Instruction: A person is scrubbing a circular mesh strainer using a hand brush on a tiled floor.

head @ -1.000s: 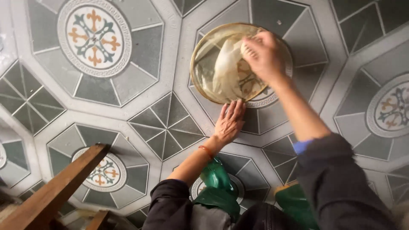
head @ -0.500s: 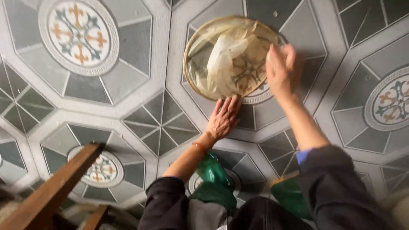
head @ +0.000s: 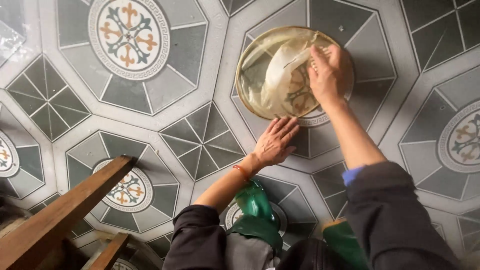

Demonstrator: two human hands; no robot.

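Observation:
A round glass plate (head: 250,75) with a gilt rim lies flat on the patterned floor tiles. A thin, crumpled, pale translucent sheet (head: 280,75) lies on it. My right hand (head: 330,72) rests on the plate's right half with its fingers on the sheet's edge; I cannot tell whether they pinch it. My left hand (head: 275,142) lies palm down on the floor, fingers spread, its fingertips touching the plate's near rim. An orange band circles the left wrist.
Green rubber boots (head: 255,210) stand below my arms at the bottom centre. A wooden frame piece (head: 65,210) slants across the lower left. The floor (head: 200,140) has grey octagonal tiles with ornamental medallions.
My right hand has moved from the plate's right edge back onto the sheet in the plate. The view shifted a little; the left hand stays planted at the rim.

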